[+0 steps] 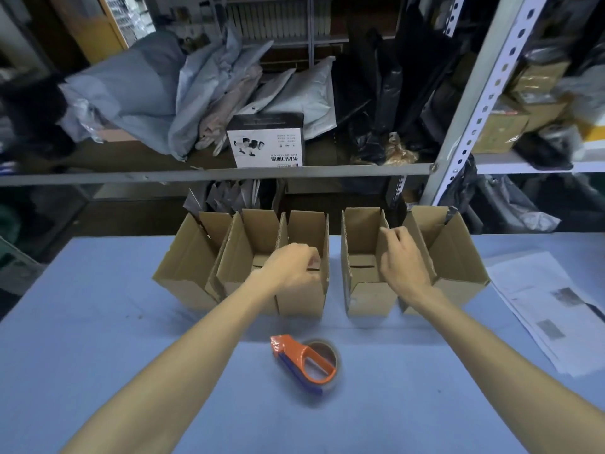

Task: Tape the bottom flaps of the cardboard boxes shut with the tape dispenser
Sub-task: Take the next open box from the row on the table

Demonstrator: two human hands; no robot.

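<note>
1. Head view: your left hand (pixel 291 267) reaches forward to a row of five open-topped cardboard boxes (pixel 186 267) standing side by side at the far edge of the blue bench (pixel 98 322). Its fingers are curled over the near rim of the middle box (pixel 302 299), gripping the card.
2. Your right hand (pixel 404 263) is just to the right of the left, with a narrow gap of bench between the two boxes you hold. Its fingers are hooked over the top of the right wall of the fourth box (pixel 366 299), which touches the fifth.
3. The tape dispenser (pixel 291 348), orange with a brown roll, lies on its side on the bench between your forearms, nearer to you than either hand and touched by neither.
4. Printed papers (pixel 550 319) lie flat on the bench to the right of your right hand, just beyond the last box.
5. Beyond both hands, past the boxes, a metal shelf (pixel 229 174) carries grey mail bags (pixel 147 93) and a black-and-white printed carton (pixel 266 142) that stands at its front edge.
</note>
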